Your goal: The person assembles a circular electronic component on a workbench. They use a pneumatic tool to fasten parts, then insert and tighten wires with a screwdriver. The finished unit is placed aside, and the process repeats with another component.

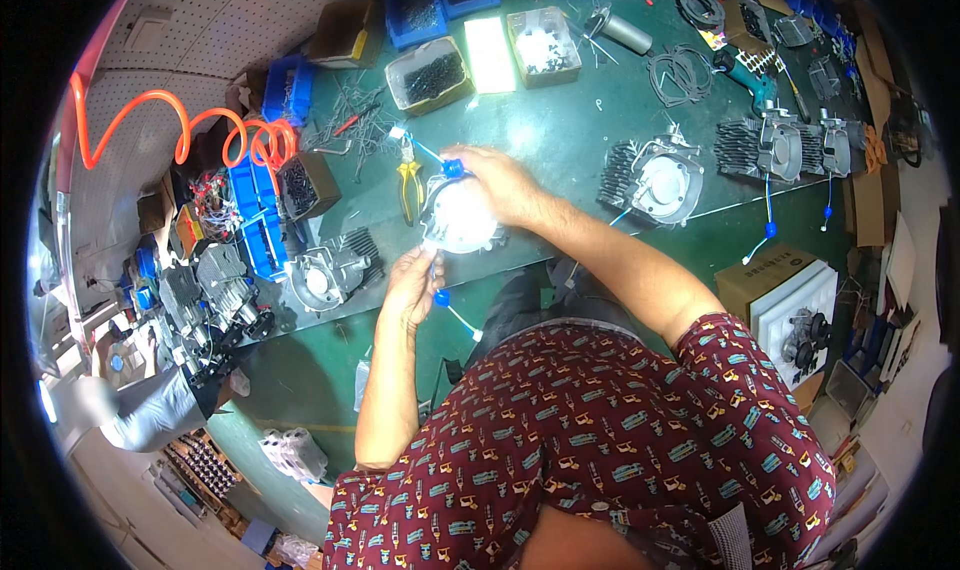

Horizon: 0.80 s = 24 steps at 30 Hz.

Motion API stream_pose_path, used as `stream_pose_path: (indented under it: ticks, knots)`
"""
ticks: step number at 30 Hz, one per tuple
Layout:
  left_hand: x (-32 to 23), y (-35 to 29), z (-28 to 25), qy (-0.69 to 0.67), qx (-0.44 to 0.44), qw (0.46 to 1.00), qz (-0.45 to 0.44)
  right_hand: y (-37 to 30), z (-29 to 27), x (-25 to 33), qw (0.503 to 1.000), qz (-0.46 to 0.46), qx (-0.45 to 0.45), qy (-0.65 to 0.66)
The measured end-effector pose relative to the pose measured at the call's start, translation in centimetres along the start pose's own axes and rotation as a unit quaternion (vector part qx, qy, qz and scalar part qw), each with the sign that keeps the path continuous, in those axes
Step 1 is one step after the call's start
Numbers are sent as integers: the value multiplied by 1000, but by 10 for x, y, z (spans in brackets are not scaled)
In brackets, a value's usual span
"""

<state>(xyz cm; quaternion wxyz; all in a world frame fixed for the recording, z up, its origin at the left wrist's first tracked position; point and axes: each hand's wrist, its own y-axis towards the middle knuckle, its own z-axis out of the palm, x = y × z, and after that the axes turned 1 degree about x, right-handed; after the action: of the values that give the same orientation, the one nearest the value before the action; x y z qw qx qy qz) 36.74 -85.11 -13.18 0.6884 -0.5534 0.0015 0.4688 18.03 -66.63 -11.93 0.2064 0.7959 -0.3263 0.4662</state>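
In front of me on the bench lies a round metal engine housing point(463, 222), washed out by glare. My right hand point(500, 185) reaches over its far side, its fingertips closed at a blue piece point(453, 168) on a cable with a white plug point(398, 133). At the near left rim, the fingers of my left hand point(408, 285) are pinched on a thin cable. From there the cable hangs past the bench edge, with a second blue piece point(441, 298) and a white plug point(476, 336). Yellow-handled pliers point(410, 185) lie just left of the housing.
Similar finned engine housings stand left point(325, 275) and right point(660, 180). Parts boxes point(430, 75) and blue bins point(415, 10) line the back. A coiled orange air hose point(230, 140) hangs at left, and a green power driver point(745, 78) lies at far right. Another person's sleeve point(160, 410) shows at left.
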Motion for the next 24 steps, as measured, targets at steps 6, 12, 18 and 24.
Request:
stream_pose_path:
  ticks: [6,12,18,24]
  knots:
    - [1,3,4,110,-30,992,45,0,-1,4,1000,1,2,-11]
    - [17,7,15,178,-75,957,216,1,5,-3,1000,-20,-11,-12]
    - [26,7,20,288,-119,909,278,0,-4,6,1000,-7,-2,3]
    - [36,11,10,424,-149,820,355,0,-3,5,1000,-6,-7,2]
